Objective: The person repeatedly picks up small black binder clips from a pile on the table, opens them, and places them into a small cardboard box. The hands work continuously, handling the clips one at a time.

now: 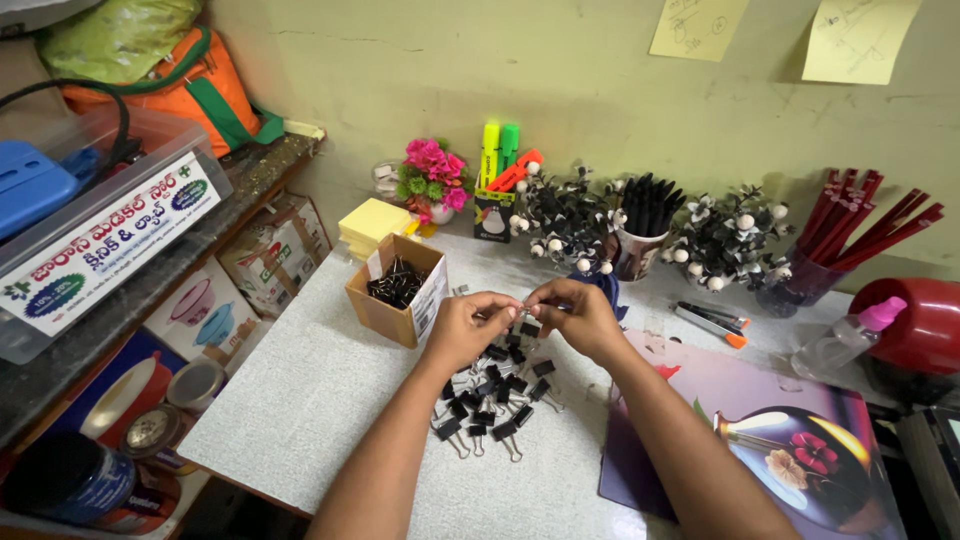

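Hands together over binder clip pile (492,390) on desk (320,400): left hand (465,325) and right hand (580,315) fingers pinched shut on one small clip (524,312). Judged mid-handling; next called for steady fingertip grip.

Soft even light, sharp, edges bowed

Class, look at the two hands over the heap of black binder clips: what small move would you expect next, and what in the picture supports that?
Probably carrying the clip to the brown cardboard box at the left. Both hands, left hand and right hand, pinch one small binder clip between their fingertips above the loose pile of clips, and the open box already holds similar black clips.
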